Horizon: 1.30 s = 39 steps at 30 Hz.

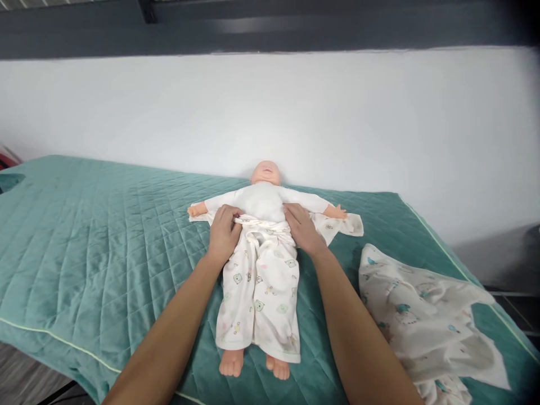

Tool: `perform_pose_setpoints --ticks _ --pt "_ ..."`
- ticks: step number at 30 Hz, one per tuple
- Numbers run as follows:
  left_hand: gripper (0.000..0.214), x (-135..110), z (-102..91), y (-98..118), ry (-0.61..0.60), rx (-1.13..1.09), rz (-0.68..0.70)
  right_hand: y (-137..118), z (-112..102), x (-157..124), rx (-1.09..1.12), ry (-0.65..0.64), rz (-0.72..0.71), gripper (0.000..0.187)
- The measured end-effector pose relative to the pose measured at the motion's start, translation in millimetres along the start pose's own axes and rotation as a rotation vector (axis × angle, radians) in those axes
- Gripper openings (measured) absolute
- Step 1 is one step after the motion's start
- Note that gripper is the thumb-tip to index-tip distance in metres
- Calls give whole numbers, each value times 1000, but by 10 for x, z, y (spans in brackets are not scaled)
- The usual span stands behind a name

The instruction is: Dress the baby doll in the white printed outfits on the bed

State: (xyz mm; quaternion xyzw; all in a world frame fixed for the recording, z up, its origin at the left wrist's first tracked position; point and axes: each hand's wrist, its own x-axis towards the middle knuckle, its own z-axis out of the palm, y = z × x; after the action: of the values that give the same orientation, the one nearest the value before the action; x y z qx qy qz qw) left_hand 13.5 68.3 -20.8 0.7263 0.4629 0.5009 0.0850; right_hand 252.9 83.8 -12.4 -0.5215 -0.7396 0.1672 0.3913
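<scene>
A baby doll with a white cloth body lies on its back, arms spread wide and bare feet toward me. White baby pants printed with small animals cover its legs, and their top is bunched at the waist. At the left side of that waist, my left hand is closed on the pants' edge. My right hand pinches the cloth on the opposite side. Matching printed cloth with sleeve-like ends sticks out under the doll's arms; whether it joins the pants I cannot tell.
A second printed white baby garment lies crumpled to the right of my right forearm. Everything rests on a green quilted cover with pale piping at its edge. Behind the doll's head stands a white wall.
</scene>
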Motion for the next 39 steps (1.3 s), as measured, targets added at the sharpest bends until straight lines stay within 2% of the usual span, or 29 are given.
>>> perform_pose_setpoints --ticks 4,6,8,12,16,20,23,28,36,39 --pt "24 -3 -3 2 -1 -16 -9 -37 18 -93 334 178 174 38" --pt "25 -4 -6 7 4 -31 -16 -54 28 -111 399 251 236 39" --pt "26 -4 -9 13 9 -42 -23 -64 38 -117 370 288 239 36" --pt "27 -2 -9 13 11 -58 -42 -49 62 -133 205 222 155 38" --pt "26 -2 -1 -7 12 -61 -44 47 93 -121 100 163 197 49" --pt "23 -9 2 -14 13 -67 -44 136 97 -66 124 132 204 49" --pt "22 -16 -3 -7 14 -76 -44 112 87 -74 198 175 197 42" --pt "21 -18 -11 7 15 -86 -49 -9 89 -156 265 348 235 33" --pt "21 -14 -10 -4 -4 -99 -65 23 76 -159 203 202 241 45" --pt "21 -19 -14 1 -4 -106 -70 7 79 -175 224 252 256 45"
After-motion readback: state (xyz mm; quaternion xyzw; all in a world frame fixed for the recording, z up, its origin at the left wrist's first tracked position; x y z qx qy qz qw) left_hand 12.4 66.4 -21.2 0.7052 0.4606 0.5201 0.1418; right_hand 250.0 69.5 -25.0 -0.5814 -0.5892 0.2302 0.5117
